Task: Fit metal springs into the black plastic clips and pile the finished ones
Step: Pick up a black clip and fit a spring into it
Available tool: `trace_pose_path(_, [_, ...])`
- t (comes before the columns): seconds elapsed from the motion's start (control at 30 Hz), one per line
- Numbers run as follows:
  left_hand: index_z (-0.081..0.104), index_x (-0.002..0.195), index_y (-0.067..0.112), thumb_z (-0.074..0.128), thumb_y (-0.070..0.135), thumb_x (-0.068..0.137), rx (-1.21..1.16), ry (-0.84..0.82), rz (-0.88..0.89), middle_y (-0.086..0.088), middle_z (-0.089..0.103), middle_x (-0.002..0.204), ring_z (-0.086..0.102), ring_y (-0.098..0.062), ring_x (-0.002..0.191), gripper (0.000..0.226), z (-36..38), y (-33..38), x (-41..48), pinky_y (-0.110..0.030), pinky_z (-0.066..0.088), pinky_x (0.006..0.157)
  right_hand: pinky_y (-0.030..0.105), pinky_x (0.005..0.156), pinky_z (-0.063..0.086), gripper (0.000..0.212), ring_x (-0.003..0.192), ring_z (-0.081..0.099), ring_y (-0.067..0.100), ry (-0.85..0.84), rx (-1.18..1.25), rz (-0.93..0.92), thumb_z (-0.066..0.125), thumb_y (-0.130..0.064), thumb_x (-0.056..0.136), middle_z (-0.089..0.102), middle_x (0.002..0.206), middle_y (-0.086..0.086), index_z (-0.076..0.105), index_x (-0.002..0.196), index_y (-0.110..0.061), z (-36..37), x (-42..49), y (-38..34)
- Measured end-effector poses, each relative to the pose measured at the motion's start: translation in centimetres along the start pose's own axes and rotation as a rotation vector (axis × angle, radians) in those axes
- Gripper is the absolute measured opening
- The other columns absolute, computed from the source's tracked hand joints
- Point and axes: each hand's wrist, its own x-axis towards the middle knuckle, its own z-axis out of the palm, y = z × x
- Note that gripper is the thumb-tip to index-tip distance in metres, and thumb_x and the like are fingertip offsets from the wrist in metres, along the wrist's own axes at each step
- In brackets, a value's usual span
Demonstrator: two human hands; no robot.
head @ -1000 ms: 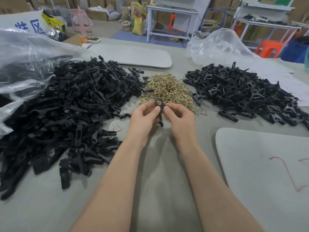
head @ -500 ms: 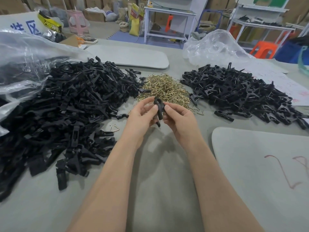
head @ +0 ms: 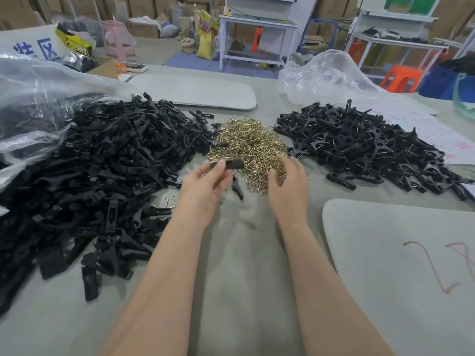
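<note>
My left hand (head: 205,187) pinches a black plastic clip (head: 232,164) between thumb and fingers; a second black piece (head: 237,188) hangs below the hand. To the right, my right hand (head: 289,181) reaches with curled fingers into the near edge of the brass spring heap (head: 248,145); whether it holds a spring is hidden. A large heap of black clip parts (head: 102,176) covers the left of the table. A smaller pile of clips with springs fitted (head: 359,145) lies on the right.
Clear plastic bags lie at far left (head: 30,98) and behind the right pile (head: 326,75). Grey pads lie at back centre (head: 195,91) and near right (head: 401,265). Two loose springs (head: 171,200) lie by the left heap. Benches and stools stand beyond the grey table (head: 244,253).
The hands have parted. My left hand keeps the clip, now turned level, while my right hand has let go of it and moved right onto the spring heap.
</note>
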Motion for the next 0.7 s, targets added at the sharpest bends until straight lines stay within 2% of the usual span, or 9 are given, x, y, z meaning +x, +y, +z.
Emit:
trace_pose_path(0.03, [0.057, 0.091, 0.004, 0.058, 0.001, 0.090, -0.072, 0.016, -0.016, -0.007, 0.063, 0.081, 0.064, -0.010, 0.074, 0.003, -0.1, 0.1, 0.1, -0.020, 0.057, 0.074, 0.034, 0.115, 0.017, 0.046, 0.142, 0.023, 0.024, -0.083, -0.093, 0.007, 0.047, -0.029, 0.098, 0.029, 0.154, 0.009, 0.040, 0.143, -0.024, 0.3, 0.2, 0.4])
trace_pose_path(0.1, [0.060, 0.091, 0.002, 0.058, 0.001, 0.090, -0.182, 0.048, -0.040, -0.006, 0.064, 0.079, 0.065, -0.011, 0.075, 0.002, -0.3, 0.2, 0.2, -0.021, 0.057, 0.076, 0.041, 0.118, 0.009, 0.058, 0.147, 0.008, 0.028, -0.259, -0.294, 0.029, 0.043, -0.042, 0.097, 0.007, 0.160, 0.008, 0.019, 0.150, -0.034, 1.0, 0.7, 0.4])
trace_pose_path(0.17, [0.062, 0.089, 0.002, 0.060, 0.002, 0.089, -0.272, 0.074, -0.043, -0.005, 0.067, 0.073, 0.067, -0.009, 0.070, 0.002, -0.4, 0.2, 0.2, -0.020, 0.057, 0.073, 0.045, 0.118, 0.009, 0.061, 0.146, 0.005, 0.033, -0.329, -0.367, 0.029, 0.045, -0.047, 0.095, 0.002, 0.160, 0.009, 0.018, 0.149, -0.036, 1.8, 1.3, -0.4])
trace_pose_path(0.27, [0.062, 0.088, 0.003, 0.060, 0.003, 0.089, -0.351, 0.090, -0.014, -0.003, 0.069, 0.066, 0.068, -0.007, 0.065, 0.002, -0.4, 0.3, 0.2, -0.018, 0.056, 0.067, 0.041, 0.113, 0.024, 0.048, 0.140, 0.019, 0.033, -0.288, -0.268, -0.105, 0.057, -0.031, 0.093, 0.021, 0.155, 0.008, 0.041, 0.139, -0.029, 2.8, 1.4, -2.2])
trace_pose_path(0.37, [0.062, 0.089, 0.002, 0.060, 0.003, 0.089, -0.402, 0.104, 0.012, -0.003, 0.067, 0.069, 0.068, -0.007, 0.066, 0.002, -0.4, 0.3, 0.3, -0.017, 0.056, 0.066, 0.030, 0.092, 0.033, 0.033, 0.121, 0.034, 0.024, -0.285, -0.218, -0.242, 0.061, -0.024, 0.090, 0.038, 0.133, 0.006, 0.055, 0.122, -0.026, 3.3, 1.0, -2.8])
trace_pose_path(0.5, [0.060, 0.093, 0.003, 0.061, 0.005, 0.089, -0.436, 0.103, -0.010, -0.004, 0.067, 0.075, 0.068, -0.009, 0.072, 0.005, -0.4, 0.3, 0.4, -0.021, 0.058, 0.072, 0.023, 0.080, 0.033, 0.018, 0.098, 0.047, 0.016, -0.109, -0.075, -0.010, 0.059, -0.026, 0.092, 0.045, 0.109, 0.001, 0.059, 0.110, -0.022, 2.7, 2.2, -2.1])
trace_pose_path(0.6, [0.058, 0.097, 0.007, 0.059, 0.007, 0.091, -0.391, 0.108, -0.017, -0.004, 0.064, 0.086, 0.064, -0.010, 0.081, 0.006, -0.2, 0.1, 0.3, -0.024, 0.055, 0.084, 0.022, 0.074, 0.033, 0.012, 0.089, 0.050, 0.013, -0.116, -0.046, -0.095, 0.057, -0.021, 0.093, 0.059, 0.103, 0.000, 0.062, 0.103, -0.018, 3.2, 2.1, -3.0])
trace_pose_path(0.7, [0.059, 0.101, 0.008, 0.057, 0.009, 0.092, -0.366, 0.106, -0.017, -0.003, 0.063, 0.090, 0.062, -0.009, 0.084, 0.009, -0.2, 0.2, 0.3, -0.021, 0.053, 0.086, 0.025, 0.081, 0.044, 0.015, 0.090, 0.057, 0.011, -0.102, 0.057, -0.095, 0.057, -0.021, 0.093, 0.067, 0.100, -0.002, 0.066, 0.105, -0.017, 2.7, 1.6, -2.7])
